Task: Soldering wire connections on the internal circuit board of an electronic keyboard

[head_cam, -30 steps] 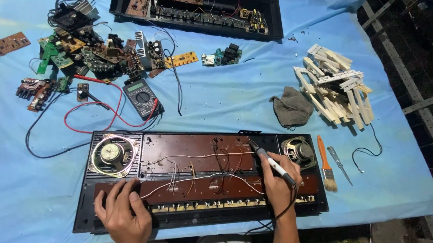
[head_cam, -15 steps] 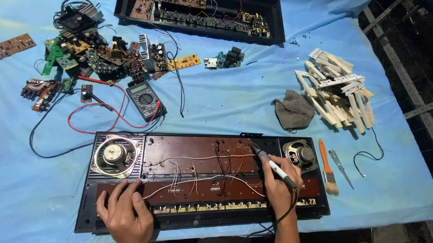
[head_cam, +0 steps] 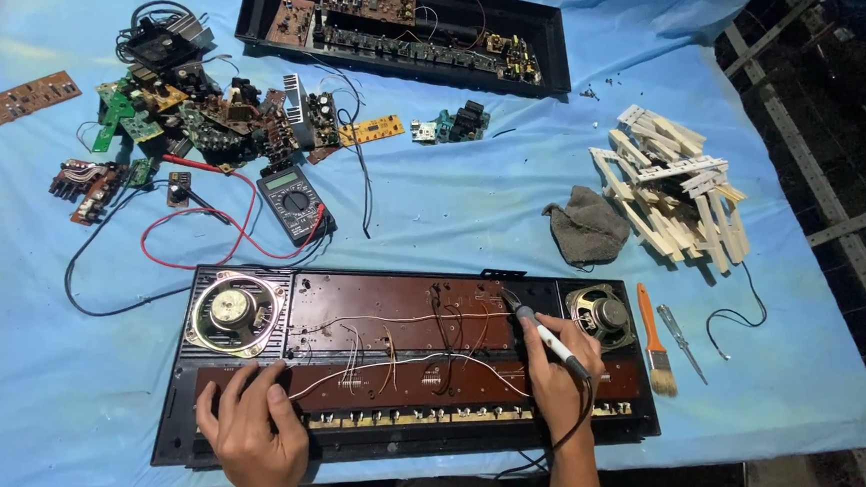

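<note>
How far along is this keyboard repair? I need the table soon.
Done: the keyboard case lies opened, its keys piled aside. In hand: the right hand holds a soldering iron to the brown board while the left hand steadies the case. Left: loose circuit boards remain unmounted.

Hands 2 (head_cam: 254, 425) (head_cam: 558, 371) | speakers 2 (head_cam: 232, 309) (head_cam: 600, 315) | open keyboard cases 2 (head_cam: 405, 441) (head_cam: 552, 61) | multimeter 1 (head_cam: 293, 202) | brush 1 (head_cam: 655, 345) | cloth 1 (head_cam: 587, 229)
</note>
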